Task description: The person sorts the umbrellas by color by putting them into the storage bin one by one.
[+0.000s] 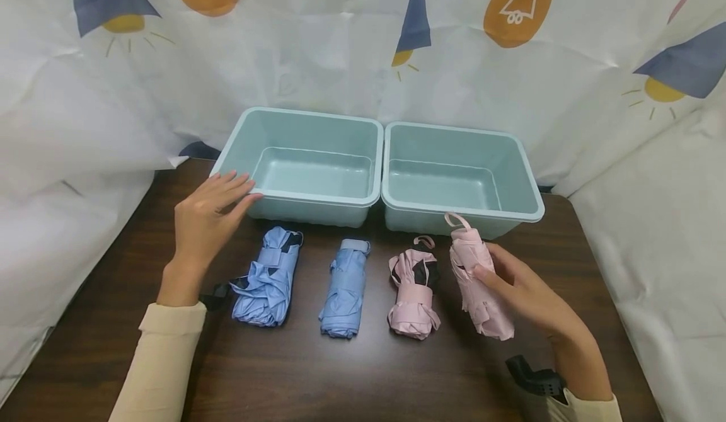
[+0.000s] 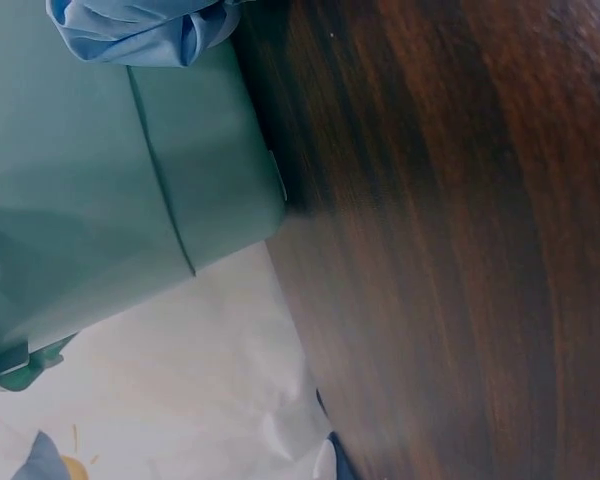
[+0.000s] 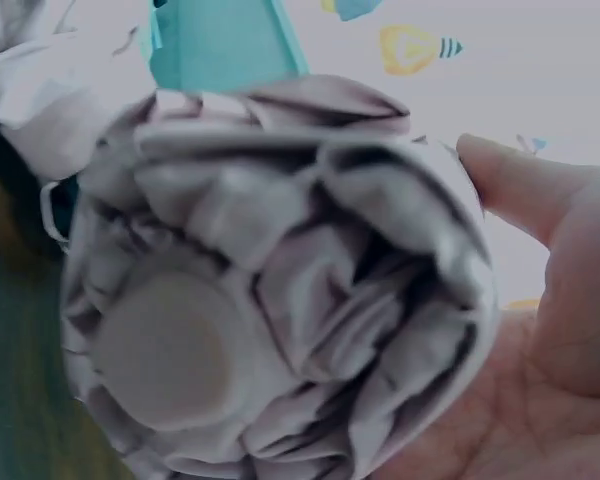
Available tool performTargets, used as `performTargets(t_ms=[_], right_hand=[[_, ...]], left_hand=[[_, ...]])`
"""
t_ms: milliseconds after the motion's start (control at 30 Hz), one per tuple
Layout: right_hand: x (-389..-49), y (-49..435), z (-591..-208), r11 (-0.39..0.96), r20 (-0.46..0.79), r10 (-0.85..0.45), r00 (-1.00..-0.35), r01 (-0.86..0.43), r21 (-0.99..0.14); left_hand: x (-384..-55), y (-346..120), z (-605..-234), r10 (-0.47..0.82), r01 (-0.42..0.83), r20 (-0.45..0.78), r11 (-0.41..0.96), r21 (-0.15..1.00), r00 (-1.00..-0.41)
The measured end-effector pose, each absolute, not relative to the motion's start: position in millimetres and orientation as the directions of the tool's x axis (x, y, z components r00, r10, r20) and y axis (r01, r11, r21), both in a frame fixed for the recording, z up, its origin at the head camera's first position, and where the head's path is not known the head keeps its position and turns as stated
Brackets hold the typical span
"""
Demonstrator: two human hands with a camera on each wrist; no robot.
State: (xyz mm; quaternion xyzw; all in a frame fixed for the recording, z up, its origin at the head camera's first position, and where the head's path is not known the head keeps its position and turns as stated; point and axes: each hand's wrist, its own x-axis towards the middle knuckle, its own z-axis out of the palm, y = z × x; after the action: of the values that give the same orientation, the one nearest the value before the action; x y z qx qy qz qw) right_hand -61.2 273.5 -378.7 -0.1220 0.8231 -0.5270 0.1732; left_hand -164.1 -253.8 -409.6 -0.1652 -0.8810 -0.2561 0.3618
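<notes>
My right hand (image 1: 524,293) grips a folded pink umbrella (image 1: 479,290) around its middle, its strap loop pointing up toward the right bin. In the right wrist view the umbrella's round end (image 3: 170,350) fills the middle, with the thumb (image 3: 530,190) along its side. My left hand (image 1: 207,220) holds nothing; its extended fingers are at the front left rim of the left bin (image 1: 295,195). On the table lie a loosely folded blue umbrella (image 1: 266,283), a neater blue umbrella (image 1: 344,290) and a second pink umbrella (image 1: 414,308) with a strap loop.
Two light teal bins stand side by side at the back, the right bin (image 1: 454,206) close to the held umbrella. A printed white curtain (image 1: 317,44) hangs behind them and at both sides of the dark wooden table (image 1: 351,384).
</notes>
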Motion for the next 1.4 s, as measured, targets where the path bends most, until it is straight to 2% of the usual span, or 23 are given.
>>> performTargets(t_ms=[233,500,633,867,1067,1400], right_hand=[[-69,280,-356,0.474,-0.039,-0.372,-0.927,-0.154,-0.867],[-77,286,-319,0.579,0.090,-0.337,-0.937,-0.282,-0.766],[-88,292,-301,0.619,0.132,-0.311,-0.941,-0.306,-0.723],[-108,295,-274,0.683,0.068,-0.250,-0.966,-0.226,-0.694],[-137,292,-261,0.693,0.091,-0.326,-0.941,-0.303,-0.654],[-181,276,-251,0.735,0.116,-0.471,-0.875,-0.461,-0.497]], left_hand=[[-165,-252,-411,0.101,0.472,0.718,0.814,0.337,-0.688],[-165,-251,-411,0.091,0.475,0.721,0.807,0.351,-0.687],[-165,-251,-411,0.092,0.468,0.717,0.812,0.348,-0.691],[-165,-249,-409,0.083,0.467,0.715,0.807,0.360,-0.695],[-165,-248,-409,0.087,0.470,0.716,0.807,0.357,-0.693],[-164,-252,-409,0.108,0.461,0.715,0.827,0.321,-0.691]])
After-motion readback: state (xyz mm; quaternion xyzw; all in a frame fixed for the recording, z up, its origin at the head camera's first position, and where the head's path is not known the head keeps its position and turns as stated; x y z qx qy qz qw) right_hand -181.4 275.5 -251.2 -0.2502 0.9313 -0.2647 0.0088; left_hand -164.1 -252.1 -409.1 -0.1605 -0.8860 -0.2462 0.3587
